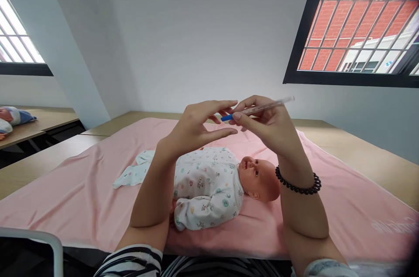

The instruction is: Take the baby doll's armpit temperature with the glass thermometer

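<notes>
My right hand (265, 122) grips a clear stick-like thermometer (268, 105) with a blue end, held slantwise above the doll, its blue end pointing left. Close to that blue end is my left hand (203, 124), its fingers and thumb apart, holding nothing. Below both hands a baby doll (209, 185) in a white patterned outfit lies on its back on a pink cloth (85, 189), its head to the right. My left forearm hides part of the doll's lower body.
The pink cloth covers much of a wooden table (369, 154). At the far left, another doll (16, 116) lies on a separate table. A curved light metal rail (32, 234) is at the lower left. Behind the table stands a white wall with barred windows.
</notes>
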Motion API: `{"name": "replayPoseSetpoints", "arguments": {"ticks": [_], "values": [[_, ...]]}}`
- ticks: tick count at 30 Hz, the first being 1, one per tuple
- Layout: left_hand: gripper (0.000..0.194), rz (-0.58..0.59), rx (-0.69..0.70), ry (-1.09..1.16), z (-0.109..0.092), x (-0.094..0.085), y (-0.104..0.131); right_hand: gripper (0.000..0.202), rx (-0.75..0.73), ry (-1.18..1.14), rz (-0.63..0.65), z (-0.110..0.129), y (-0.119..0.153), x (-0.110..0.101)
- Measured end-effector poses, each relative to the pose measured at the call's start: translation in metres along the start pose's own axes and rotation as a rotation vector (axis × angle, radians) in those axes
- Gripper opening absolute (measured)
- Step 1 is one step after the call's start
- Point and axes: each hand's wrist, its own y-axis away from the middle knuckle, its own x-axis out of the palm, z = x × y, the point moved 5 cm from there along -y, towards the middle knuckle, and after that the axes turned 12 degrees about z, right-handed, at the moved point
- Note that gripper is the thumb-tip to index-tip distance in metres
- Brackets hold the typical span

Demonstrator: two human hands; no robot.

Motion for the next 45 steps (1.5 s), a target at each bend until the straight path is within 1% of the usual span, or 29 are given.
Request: {"name": "replayPoseSetpoints", "arguments": {"ticks": [3,4,6,8,10,13,15,18,20,22,24,26,29,31,34,35,37,39,40,43,45], "values": [[0.023,-0.046,-0.008,-0.042,0.001,-0.002,0.000,0.029,-0.008,-0.028,0.017,-0.002,-0.004,0.001],[0.017,-0.066,0.002,-0.057,0.000,-0.003,0.000,0.030,-0.009,-0.029,0.019,-0.003,-0.005,0.002],[0.013,-0.101,0.023,-0.088,-0.001,-0.007,0.000,0.030,-0.016,-0.035,0.008,-0.005,-0.007,0.002],[0.012,-0.117,0.024,-0.123,0.000,-0.011,0.000,0.032,-0.016,-0.039,-0.005,-0.006,-0.008,0.001],[0.012,-0.158,0.007,-0.170,0.002,-0.017,0.003,0.035,-0.016,-0.043,-0.025,-0.007,-0.008,-0.004],[0.012,-0.253,-0.033,-0.239,0.004,-0.029,0.009,0.032,-0.064,-0.040,-0.102,-0.003,-0.003,-0.020],[0.012,-0.284,-0.050,-0.271,0.005,-0.035,0.012,0.026,-0.097,-0.002,-0.146,0.000,0.002,-0.032],[0.013,-0.285,-0.049,-0.305,0.005,-0.038,0.015,0.022,-0.073,0.084,-0.119,0.002,0.006,-0.043],[0.013,-0.279,-0.040,-0.313,0.004,-0.038,0.015,0.021,-0.037,0.112,-0.073,0.001,0.007,-0.044],[0.012,-0.266,-0.033,-0.311,0.003,-0.037,0.014,0.019,-0.033,0.118,-0.078,0.003,0.008,-0.045],[0.012,-0.260,-0.034,-0.306,0.003,-0.036,0.014,0.015,-0.077,0.124,-0.150,0.006,0.010,-0.047],[0.012,-0.284,-0.039,-0.293,0.002,-0.038,0.015,0.011,-0.162,0.126,-0.245,0.010,0.013,-0.052],[0.011,-0.389,-0.051,-0.275,0.001,-0.045,0.020,0.013,-0.255,0.059,-0.351,0.007,0.018,-0.067],[0.010,-0.513,-0.050,-0.285,0.000,-0.052,0.025,0.017,-0.266,-0.026,-0.378,-0.002,0.018,-0.081],[0.003,-0.742,-0.017,-0.316,-0.002,-0.062,0.033,0.026,-0.219,-0.111,-0.302,-0.022,0.011,-0.093],[0.001,-0.814,0.002,-0.323,-0.002,-0.065,0.035,0.025,-0.179,-0.123,-0.257,-0.030,0.007,-0.094],[0.005,-0.929,0.051,-0.323,-0.002,-0.070,0.039,0.023,-0.079,-0.125,-0.162,-0.045,-0.002,-0.090],[0.008,-0.999,0.112,-0.308,-0.001,-0.074,0.041,0.023,0.018,-0.147,-0.098,-0.060,-0.009,-0.087],[0.008,-1.020,0.135,-0.299,-0.001,-0.076,0.042,0.025,0.044,-0.191,-0.090,-0.067,-0.012,-0.087],[0.008,-1.070,0.161,-0.281,0.000,-0.080,0.044,0.034,0.017,-0.410,-0.162,-0.085,-0.018,-0.094],[0.009,-1.102,0.156,-0.277,0.000,-0.081,0.045,0.038,0.027,-0.456,-0.192,-0.095,-0.019,-0.099]]}}
